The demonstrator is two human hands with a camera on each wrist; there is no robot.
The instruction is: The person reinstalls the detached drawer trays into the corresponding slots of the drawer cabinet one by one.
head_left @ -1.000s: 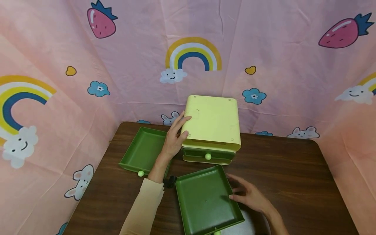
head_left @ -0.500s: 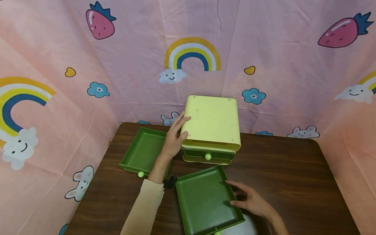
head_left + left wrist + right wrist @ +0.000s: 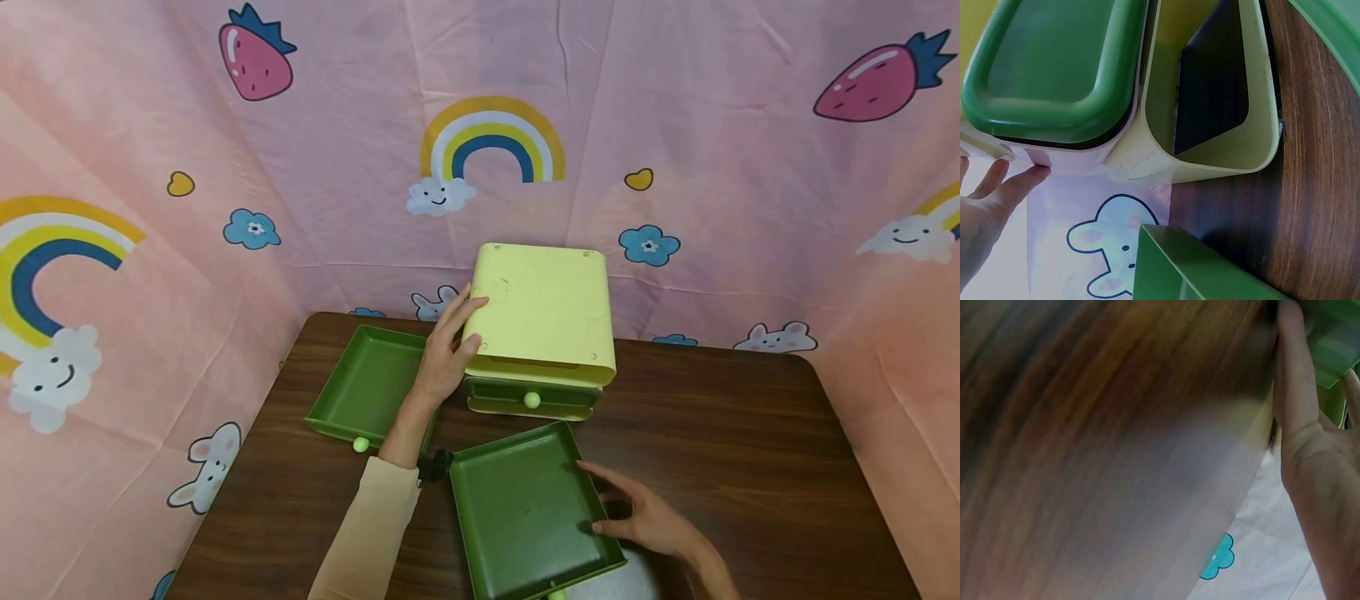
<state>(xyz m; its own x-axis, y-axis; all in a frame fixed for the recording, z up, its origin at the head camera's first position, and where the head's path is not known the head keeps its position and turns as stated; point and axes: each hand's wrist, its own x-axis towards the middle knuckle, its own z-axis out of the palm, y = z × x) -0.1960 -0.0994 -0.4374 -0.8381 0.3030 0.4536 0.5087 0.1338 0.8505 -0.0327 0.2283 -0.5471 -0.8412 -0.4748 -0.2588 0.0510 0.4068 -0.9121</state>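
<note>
At the back of the table stands a pale yellow drawer cabinet (image 3: 540,308). Its middle slot holds a green drawer (image 3: 1054,62) with a round light-green knob (image 3: 532,400); bare slots show above and below it. My left hand (image 3: 442,358) rests against the cabinet's left side, fingers stretched along its upper edge. In front lies a loose green drawer (image 3: 525,517), turned slightly, its knob toward me. Beside its right wall is my right hand (image 3: 648,512), thumb and index finger spread and touching the rim. In the right wrist view that hand (image 3: 1325,462) partly covers the drawer.
A second loose green drawer (image 3: 367,387) lies left of the cabinet, partly behind my left forearm. The dark wooden table (image 3: 735,433) runs back to a pink patterned cloth (image 3: 525,217) hanging close behind the cabinet.
My right hand has slid a little toward me along the front drawer's right rim, its thumb shifting outward. The left hand, cabinet and both loose drawers stay in place.
</note>
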